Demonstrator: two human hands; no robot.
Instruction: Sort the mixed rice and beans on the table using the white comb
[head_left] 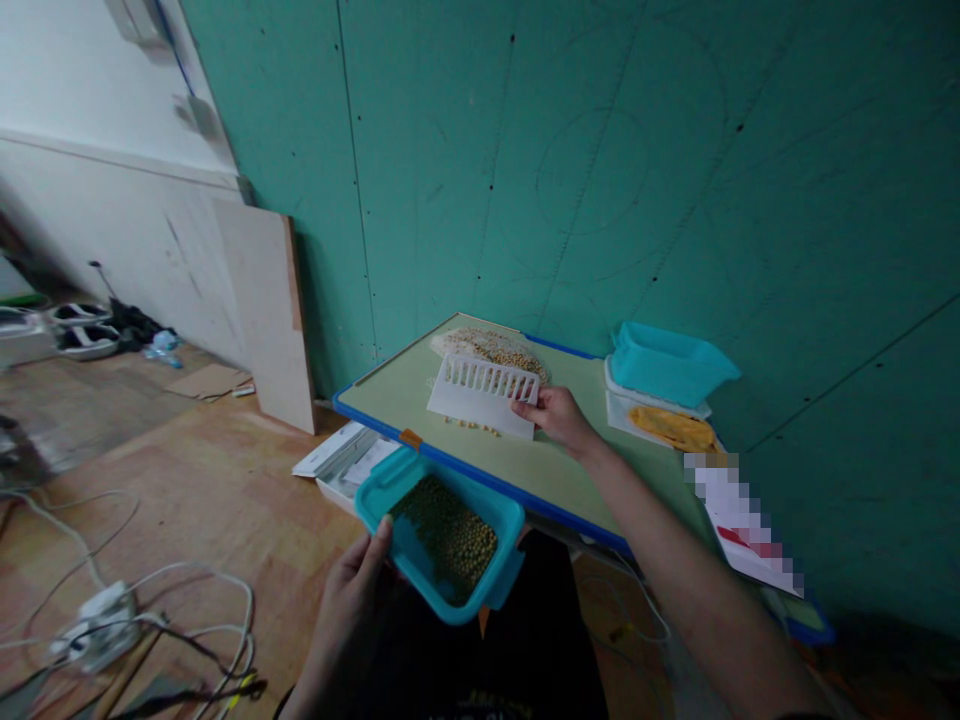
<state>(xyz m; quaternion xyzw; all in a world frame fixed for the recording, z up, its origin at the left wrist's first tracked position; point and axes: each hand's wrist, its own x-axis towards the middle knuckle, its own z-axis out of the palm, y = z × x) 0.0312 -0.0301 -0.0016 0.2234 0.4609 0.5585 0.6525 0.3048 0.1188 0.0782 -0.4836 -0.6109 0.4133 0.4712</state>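
My left hand (352, 595) grips the near corner of a teal plastic bin (397, 490) holding green beans (448, 535), held just below the table's front edge. My right hand (556, 417) is closed on the right end of a white slotted scraper (480, 395) that stands on the green table (420, 385). A few pale beans (472, 427) lie on the table right in front of the scraper. Behind it lies a larger heap of pale beans (487, 348).
A second teal bin (667, 362) sits on a white tray with yellow stuff (675, 428) at the right. Papers (742, 530) lie on the table's near right. A white tray (341, 462) and cables with a power strip (105, 615) are on the wooden floor. A board (262, 310) leans against the wall.
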